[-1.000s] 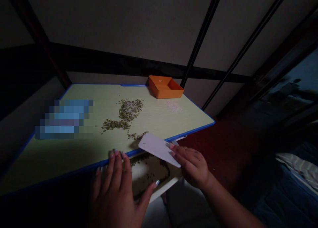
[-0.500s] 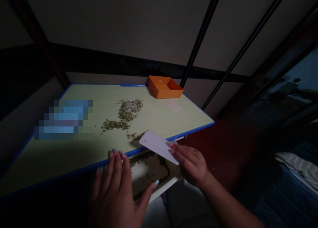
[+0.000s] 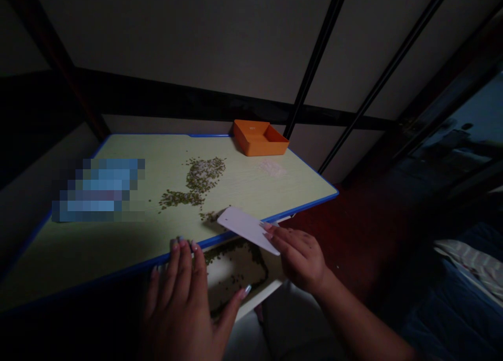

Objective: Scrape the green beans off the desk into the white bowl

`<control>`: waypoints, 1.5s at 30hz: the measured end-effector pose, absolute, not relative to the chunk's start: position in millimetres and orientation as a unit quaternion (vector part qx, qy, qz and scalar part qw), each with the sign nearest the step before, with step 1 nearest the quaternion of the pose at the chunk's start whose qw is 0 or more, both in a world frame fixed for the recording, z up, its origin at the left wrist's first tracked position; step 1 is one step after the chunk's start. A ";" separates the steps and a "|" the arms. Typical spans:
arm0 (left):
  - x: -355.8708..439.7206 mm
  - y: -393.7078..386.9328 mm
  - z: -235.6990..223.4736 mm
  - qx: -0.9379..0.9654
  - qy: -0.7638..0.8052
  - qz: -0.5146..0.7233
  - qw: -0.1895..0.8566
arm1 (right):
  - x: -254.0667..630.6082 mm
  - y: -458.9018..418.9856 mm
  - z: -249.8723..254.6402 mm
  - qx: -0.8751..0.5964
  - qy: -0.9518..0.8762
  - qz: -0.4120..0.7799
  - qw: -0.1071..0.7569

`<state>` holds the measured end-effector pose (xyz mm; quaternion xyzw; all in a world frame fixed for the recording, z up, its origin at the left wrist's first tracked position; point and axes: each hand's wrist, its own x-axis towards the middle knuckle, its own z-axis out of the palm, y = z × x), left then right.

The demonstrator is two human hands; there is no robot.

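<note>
In the head view my right hand [image 3: 302,257] grips a flat white plastic scraper [image 3: 244,228] by its near end. The scraper leans across the table's blue front edge, its far end beside a few small green beans [image 3: 208,215]. My left hand [image 3: 183,293] is open, with fingertips resting at the table edge and thumb spread over a pulled-out white drawer [image 3: 251,304]. More green beans [image 3: 262,283] lie along the drawer's inside walls. On the pale table [image 3: 157,159] there is a larger pile of green beans mixed with white grains [image 3: 205,173].
An orange open box [image 3: 262,145] stands at the table's back right corner. Some white grains [image 3: 272,167] are spread in front of it. A blurred-out blue item [image 3: 100,188] lies on the left side. Wardrobe panels [image 3: 196,46] rise behind the table.
The scraper and my right hand have shifted very slightly left and up in the picture. The whole view has drifted a little too. My left hand stays in place.
</note>
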<state>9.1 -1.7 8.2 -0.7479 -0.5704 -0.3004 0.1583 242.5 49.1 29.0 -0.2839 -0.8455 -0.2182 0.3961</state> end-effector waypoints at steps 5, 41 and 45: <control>8.3 -2.8 8.8 -0.746 -0.575 -0.297 0.153 | 245.2 56.1 23.6 -0.319 -0.835 -0.212 0.396; 8.7 -1.7 8.3 -0.748 -0.570 -0.298 0.164 | 257.2 108.4 34.9 -0.417 -0.788 0.057 0.449; 9.1 -1.6 9.6 -0.747 -0.570 -0.298 0.167 | 255.6 104.7 38.5 -0.374 -0.816 0.090 0.431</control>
